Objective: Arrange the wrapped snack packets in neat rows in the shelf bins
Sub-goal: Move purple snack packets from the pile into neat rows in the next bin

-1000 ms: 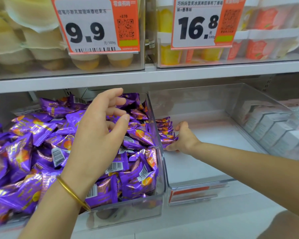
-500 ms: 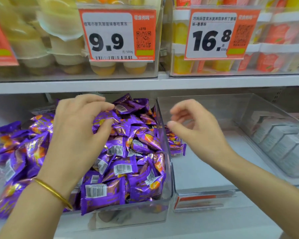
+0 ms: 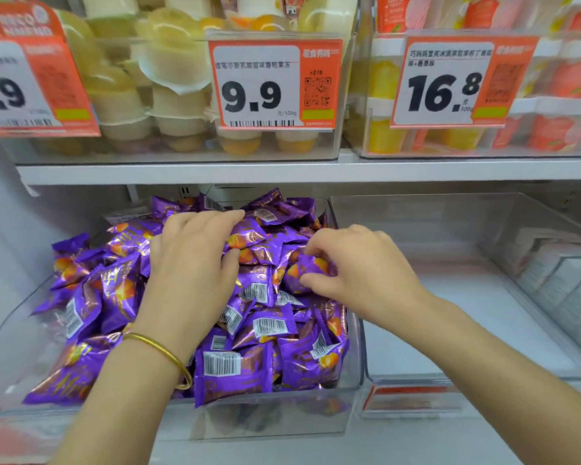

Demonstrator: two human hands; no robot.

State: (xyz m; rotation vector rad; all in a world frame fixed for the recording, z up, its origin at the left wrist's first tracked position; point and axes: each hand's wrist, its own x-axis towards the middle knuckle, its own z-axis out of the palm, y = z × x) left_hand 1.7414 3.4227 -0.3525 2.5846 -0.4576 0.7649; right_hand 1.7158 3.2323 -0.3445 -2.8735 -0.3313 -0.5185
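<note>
store shelving fills the view, with a white shelf edge (image 3: 282, 171) running across the middle. above it, clear tubs hold pale and yellow jelly cups (image 3: 168, 78), and orange price tags reading 9.9 (image 3: 272, 85) and 16.8 (image 3: 450, 82) hang in front. below the shelf edge sits a clear bin (image 3: 265, 421) heaped with purple packets (image 3: 269, 327), lying every way, many with the barcode side up. the left hand (image 3: 192, 263) lies on top of the heap toward the back, its fingers curled over some packets and the thumb pressed in from the side, so it grips a loose handful. a gold bangle (image 3: 161, 354) circles that wrist. the right hand (image 3: 359, 273) is over the right side of the same bin, near its right wall, pinching a single packet (image 3: 311, 266) between thumb and bent fingers. just beside on the right stands a second clear bin (image 3: 450, 313) with a bare white floor showing. further right, blurred white boxes (image 3: 567, 290) stand in a row behind a clear wall.
</note>
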